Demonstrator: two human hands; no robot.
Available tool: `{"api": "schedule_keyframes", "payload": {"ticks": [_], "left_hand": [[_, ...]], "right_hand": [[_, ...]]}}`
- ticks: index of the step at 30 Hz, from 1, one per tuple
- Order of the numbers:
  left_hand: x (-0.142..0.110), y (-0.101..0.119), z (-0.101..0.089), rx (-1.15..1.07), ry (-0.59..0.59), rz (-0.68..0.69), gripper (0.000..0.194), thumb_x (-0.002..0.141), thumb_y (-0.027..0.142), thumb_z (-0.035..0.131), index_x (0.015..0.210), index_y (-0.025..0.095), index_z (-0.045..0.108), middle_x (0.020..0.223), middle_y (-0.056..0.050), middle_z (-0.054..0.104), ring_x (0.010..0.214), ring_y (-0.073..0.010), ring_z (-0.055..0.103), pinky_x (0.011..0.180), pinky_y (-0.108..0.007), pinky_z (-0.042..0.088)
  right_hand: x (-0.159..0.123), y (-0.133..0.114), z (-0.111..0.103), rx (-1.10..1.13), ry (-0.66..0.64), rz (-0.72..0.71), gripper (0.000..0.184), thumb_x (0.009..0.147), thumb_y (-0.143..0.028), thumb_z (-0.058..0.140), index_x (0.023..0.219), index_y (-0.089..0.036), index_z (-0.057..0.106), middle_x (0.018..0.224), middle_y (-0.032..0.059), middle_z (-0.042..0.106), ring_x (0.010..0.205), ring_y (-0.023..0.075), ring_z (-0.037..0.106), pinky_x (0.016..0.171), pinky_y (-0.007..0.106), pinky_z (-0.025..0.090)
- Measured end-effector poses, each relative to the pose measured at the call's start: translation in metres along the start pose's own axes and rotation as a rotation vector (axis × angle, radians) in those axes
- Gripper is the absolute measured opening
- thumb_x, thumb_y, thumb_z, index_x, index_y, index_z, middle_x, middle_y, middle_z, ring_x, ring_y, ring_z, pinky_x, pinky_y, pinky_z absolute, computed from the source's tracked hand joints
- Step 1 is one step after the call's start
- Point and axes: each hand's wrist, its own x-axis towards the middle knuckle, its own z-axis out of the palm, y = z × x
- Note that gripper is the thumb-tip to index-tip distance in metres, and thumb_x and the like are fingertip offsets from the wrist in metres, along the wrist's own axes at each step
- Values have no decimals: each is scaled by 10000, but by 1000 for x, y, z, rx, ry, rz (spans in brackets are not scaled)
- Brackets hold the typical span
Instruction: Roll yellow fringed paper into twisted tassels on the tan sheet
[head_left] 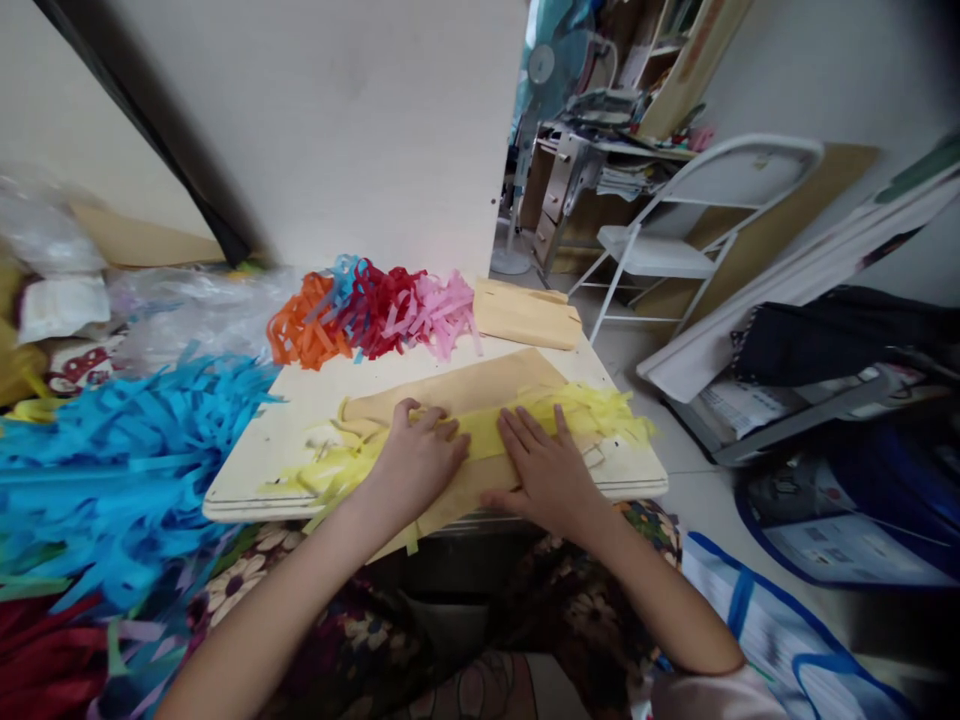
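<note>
A strip of yellow fringed crepe paper (484,425) lies across a sheet of brown paper (465,385) on a small white table. My left hand (421,450) rests on the strip with its fingers bent but apart, pressing near its middle. Flat beside it, my right hand (547,468) has its fingers spread over the strip and the brown sheet. The strip's cut fringe (615,410) fans out past my right hand, and more fringe (330,475) lies under my left forearm. What is beneath my palms is hidden.
At the table's (251,465) back edge lie orange (307,325), red (382,310) and pink (446,310) paper fringes beside a folded brown paper piece (525,312). Blue fringe (150,440) is heaped at left. A white folding chair (660,250) stands behind at right.
</note>
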Motion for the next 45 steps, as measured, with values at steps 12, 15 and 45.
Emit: {"api": "schedule_keyframes", "payload": {"ticks": [12,15,45], "left_hand": [[-3,13,0,71,203,8,267,807,245,354,774,159,605,1131,-46,530,1024,-242,449,819,-456,269],[-4,25,4,16,192,112,343,835,287,277,1012,154,539,1205,-54,465,1123,-208,378,928,-454,200],[-5,12,-5,-302,-18,201,242,804,276,401,738,177,611,751,-12,618,735,-140,522,692,-279,391]], "right_hand": [[-17,-15,-3,-115,97,51,783,680,-656,353,1159,-41,434,1208,191,409,1169,323,248,939,572,41],[-17,-20,0,-127,127,52,722,694,-609,379,1143,-49,453,1189,190,431,1164,321,258,937,572,19],[-36,-6,-10,-98,84,57,554,735,-565,395,1132,-186,471,1199,112,445,1164,314,265,918,599,51]]}}
